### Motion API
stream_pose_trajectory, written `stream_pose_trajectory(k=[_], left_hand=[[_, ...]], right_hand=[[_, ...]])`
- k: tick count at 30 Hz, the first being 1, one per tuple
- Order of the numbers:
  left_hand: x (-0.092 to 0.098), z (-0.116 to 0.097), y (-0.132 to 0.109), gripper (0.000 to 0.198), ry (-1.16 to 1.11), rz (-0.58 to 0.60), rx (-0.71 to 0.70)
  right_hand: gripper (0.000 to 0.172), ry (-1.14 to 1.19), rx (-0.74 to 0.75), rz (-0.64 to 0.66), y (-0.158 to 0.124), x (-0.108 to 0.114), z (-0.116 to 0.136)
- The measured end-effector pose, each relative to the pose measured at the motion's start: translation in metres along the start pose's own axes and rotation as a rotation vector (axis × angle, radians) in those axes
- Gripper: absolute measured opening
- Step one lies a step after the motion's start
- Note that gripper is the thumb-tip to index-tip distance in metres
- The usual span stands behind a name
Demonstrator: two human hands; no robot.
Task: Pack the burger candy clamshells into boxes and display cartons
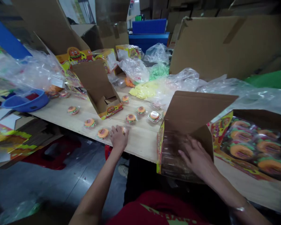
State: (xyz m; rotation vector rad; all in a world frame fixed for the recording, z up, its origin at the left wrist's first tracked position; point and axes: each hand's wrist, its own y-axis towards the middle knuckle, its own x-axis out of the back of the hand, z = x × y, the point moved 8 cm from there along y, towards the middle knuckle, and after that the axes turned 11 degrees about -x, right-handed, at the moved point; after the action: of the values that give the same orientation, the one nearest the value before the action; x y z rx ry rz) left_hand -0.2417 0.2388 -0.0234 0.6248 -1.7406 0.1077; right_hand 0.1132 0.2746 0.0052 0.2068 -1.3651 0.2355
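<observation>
Head view: saw the left hand (pixel 119 137) bent over a small burger pack (pixel 124 130) near the front edge of the table (pixel 141 142), with fingers covering much of it; could not tell a firm grasp from a light touch. Found the right hand (pixel 198 153) palm down in an open box (pixel 189 111), fingers spread and apparently empty, above rows of clear plastic (pixel 172 156). Judged the burger pack light, its thin clear shell probably slick and apt to dent or pop open under a hard squeeze. Favoured a hold low on opposite sides of the shell, thumb against fingers, without pressure on the top. Noted a loose pack (pixel 103 133) just left of the left hand, other packs scattered farther back, and a filled box (pixel 220 125) right of the open box, packed with burger shapes. Farther out, made out a smaller open box (pixel 91 78), crumpled plastic bags (pixel 180 81) and a blue basin (pixel 34 105). Could not see the underside of the covered pack, nor count the dark, blurred contents beneath the right hand. Lost the far side of the filled box at the picture's right edge, and most printed lettering to blur.
</observation>
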Motion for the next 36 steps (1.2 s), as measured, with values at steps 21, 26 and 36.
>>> stream_pose_trajectory(k=[21, 26, 36], left_hand=[[-0.045, 0.026, -0.010, 0.055, -0.363, 0.064, -0.251], [-0.044, 0.030, -0.002, 0.058, -0.372, 0.057, -0.196], [-0.044, 0.027, -0.012, 0.057, -0.383, 0.018, -0.194]], right_hand=[[0.029, -0.029, 0.549, 0.174, 0.158, 0.004, 0.269], [0.019, 0.146, 0.498, 0.027, 0.103, 0.069, 0.176], [0.023, -0.089, 0.625, 0.352, 0.111, -0.001, 0.225]])
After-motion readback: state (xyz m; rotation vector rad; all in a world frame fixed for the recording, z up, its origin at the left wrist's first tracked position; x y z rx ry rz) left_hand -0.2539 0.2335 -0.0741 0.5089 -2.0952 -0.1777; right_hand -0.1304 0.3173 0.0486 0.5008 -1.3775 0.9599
